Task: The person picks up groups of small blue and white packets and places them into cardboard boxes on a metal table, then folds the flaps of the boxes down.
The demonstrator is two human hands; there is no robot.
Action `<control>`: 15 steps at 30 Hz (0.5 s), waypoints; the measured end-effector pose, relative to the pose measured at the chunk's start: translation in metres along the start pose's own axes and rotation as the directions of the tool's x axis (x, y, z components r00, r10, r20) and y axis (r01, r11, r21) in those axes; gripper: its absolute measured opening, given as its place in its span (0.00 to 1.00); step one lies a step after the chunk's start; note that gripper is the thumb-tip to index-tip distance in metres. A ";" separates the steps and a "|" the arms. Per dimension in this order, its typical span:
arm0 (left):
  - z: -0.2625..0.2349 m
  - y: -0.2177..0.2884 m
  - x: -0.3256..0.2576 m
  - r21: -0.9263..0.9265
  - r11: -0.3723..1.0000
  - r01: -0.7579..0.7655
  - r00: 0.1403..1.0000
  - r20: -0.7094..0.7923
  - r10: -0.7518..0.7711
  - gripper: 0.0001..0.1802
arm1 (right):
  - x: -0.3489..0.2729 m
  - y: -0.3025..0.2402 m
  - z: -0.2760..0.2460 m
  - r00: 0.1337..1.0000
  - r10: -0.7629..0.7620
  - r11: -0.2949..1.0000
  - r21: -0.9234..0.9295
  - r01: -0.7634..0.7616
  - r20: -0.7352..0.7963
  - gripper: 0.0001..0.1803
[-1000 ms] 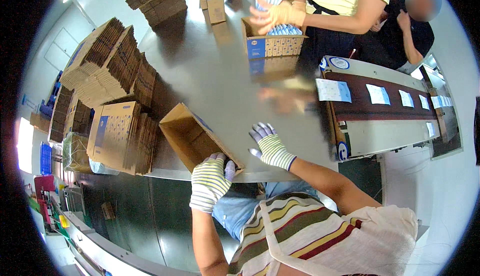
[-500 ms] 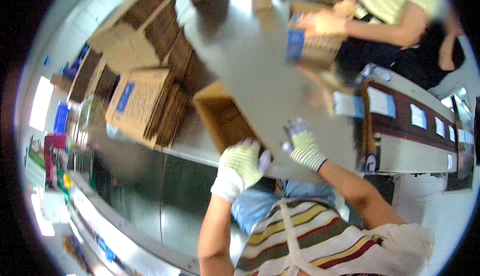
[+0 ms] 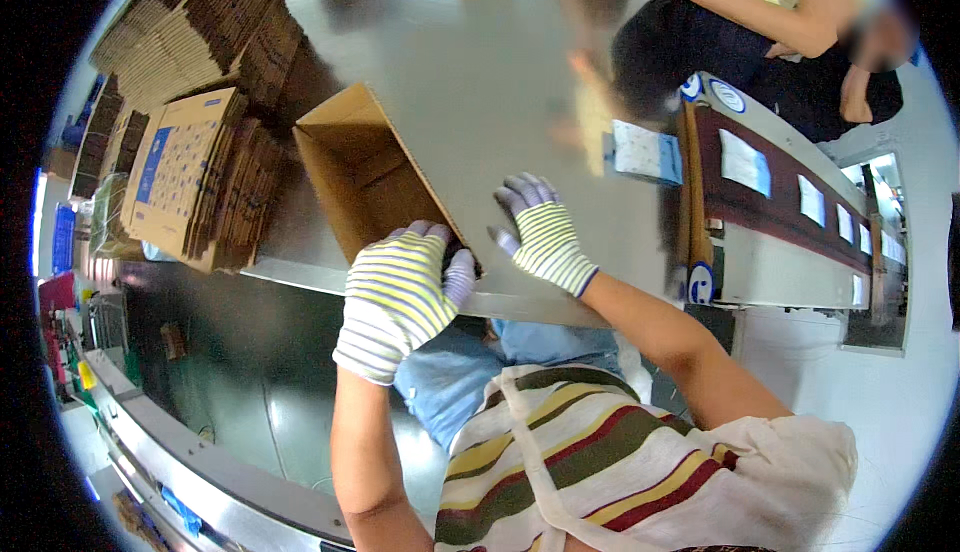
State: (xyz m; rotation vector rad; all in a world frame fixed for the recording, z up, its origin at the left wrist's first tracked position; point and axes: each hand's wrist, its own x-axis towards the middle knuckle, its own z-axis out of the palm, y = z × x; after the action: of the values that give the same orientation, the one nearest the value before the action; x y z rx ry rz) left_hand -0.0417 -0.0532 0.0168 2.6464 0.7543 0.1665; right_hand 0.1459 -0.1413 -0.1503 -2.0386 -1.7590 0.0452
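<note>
An open brown cardboard box [image 3: 355,162] stands on the grey metal table, its opening facing up and its inside looking bare. My left hand [image 3: 405,297], in a white glove with yellow and dark stripes, grips the near wall of this box, fingers over the edge and thumb towards the right corner. To the right of the box my right hand [image 3: 545,237], gloved alike, hovers over the table with fingers spread and holds nothing. Beyond it a white and blue packet [image 3: 648,152] lies at the end of a conveyor [image 3: 790,222].
Flattened printed cartons [image 3: 180,167] are stacked on the left, with taller cardboard stacks [image 3: 190,37] behind. More packets [image 3: 745,162] lie along the conveyor's dark belt. A co-worker's arm [image 3: 740,12] reaches in at the far right. A blurred tan shape [image 3: 590,112] lies beyond my right hand.
The whole view has shifted, so things sit further left and higher. The co-worker's hand has moved away, and the blue-marked box there is out of sight. My left hand remains on the box.
</note>
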 end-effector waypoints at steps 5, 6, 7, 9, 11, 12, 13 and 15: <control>0.000 -0.001 0.000 -0.002 1.000 -0.010 1.000 -0.012 0.010 0.18 | 0.001 0.000 0.004 1.000 -0.008 0.999 0.032 0.009 -0.028 0.29; 0.000 -0.002 0.001 -0.009 1.000 -0.008 1.000 0.009 0.008 0.18 | -0.002 -0.001 0.005 1.000 -0.006 0.999 0.032 0.006 -0.023 0.29; 0.000 -0.001 0.000 -0.016 1.000 -0.006 1.000 0.020 0.006 0.18 | -0.002 -0.001 0.004 1.000 -0.012 1.000 0.027 0.012 -0.023 0.29; 0.001 -0.001 -0.003 0.030 0.999 -0.020 1.000 -0.017 0.020 0.17 | 0.000 -0.001 0.002 1.000 -0.018 1.000 0.019 0.019 -0.024 0.29; 0.004 -0.004 -0.001 0.062 0.997 -0.049 0.997 -0.061 0.053 0.17 | 0.001 -0.001 0.002 1.000 0.000 1.000 0.015 0.000 -0.030 0.29; 0.008 -0.004 -0.005 0.070 0.995 -0.064 0.991 -0.110 0.072 0.17 | -0.003 -0.002 0.000 1.000 -0.001 0.998 0.056 0.000 0.016 0.29; 0.004 0.000 -0.005 0.067 0.997 -0.031 0.998 -0.060 0.035 0.17 | -0.004 -0.001 -0.002 0.999 -0.003 0.996 0.088 -0.002 0.050 0.30; 0.004 0.002 -0.005 0.088 0.995 -0.051 0.993 -0.101 0.060 0.16 | -0.010 0.004 -0.012 0.993 -0.006 0.988 0.155 -0.012 0.117 0.30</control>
State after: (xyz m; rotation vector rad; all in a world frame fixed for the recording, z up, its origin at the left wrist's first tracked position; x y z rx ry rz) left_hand -0.0445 -0.0585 0.0136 2.7591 0.7356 0.2951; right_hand 0.1512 -0.1549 -0.1438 -1.9613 -1.7628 0.2990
